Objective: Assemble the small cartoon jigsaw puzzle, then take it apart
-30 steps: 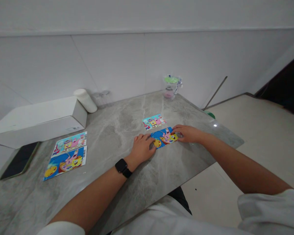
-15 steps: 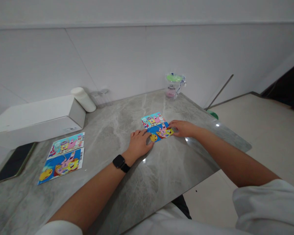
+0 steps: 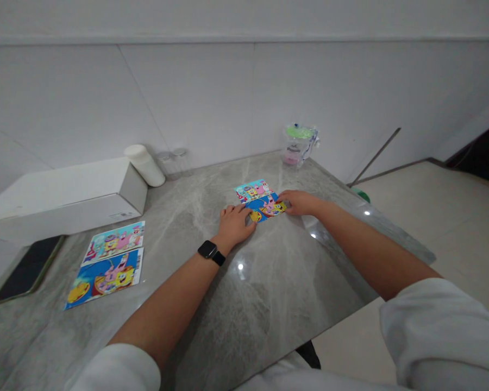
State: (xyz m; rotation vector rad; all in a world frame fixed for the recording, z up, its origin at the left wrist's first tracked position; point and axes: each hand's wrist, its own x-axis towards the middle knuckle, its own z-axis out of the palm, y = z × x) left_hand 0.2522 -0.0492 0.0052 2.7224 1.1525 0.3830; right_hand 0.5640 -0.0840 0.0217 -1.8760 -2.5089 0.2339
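A printed cartoon card (image 3: 264, 202) with a light-blue upper strip and a darker blue lower part lies flat on the grey marbled table (image 3: 281, 282). My left hand (image 3: 235, 222), below a black watch, holds its left edge, with the thumb at the near corner. At the right edge, the fingers of my right hand (image 3: 297, 202) are closed on the card's border. A second card with the same pictures (image 3: 110, 263) rests at the left, apart from both hands.
Left of the second card is a dark phone (image 3: 28, 269). Behind stand a long white box (image 3: 65, 198), a leaning white bottle (image 3: 145, 165) and clear cups (image 3: 179, 160). A plastic-wrapped tub with a green lid (image 3: 299, 145) stands at the back corner. The table's right edge drops to the floor.
Both hands have moved the cartoon card a little away from me and slightly left across the table. The camera view has shifted slightly too.
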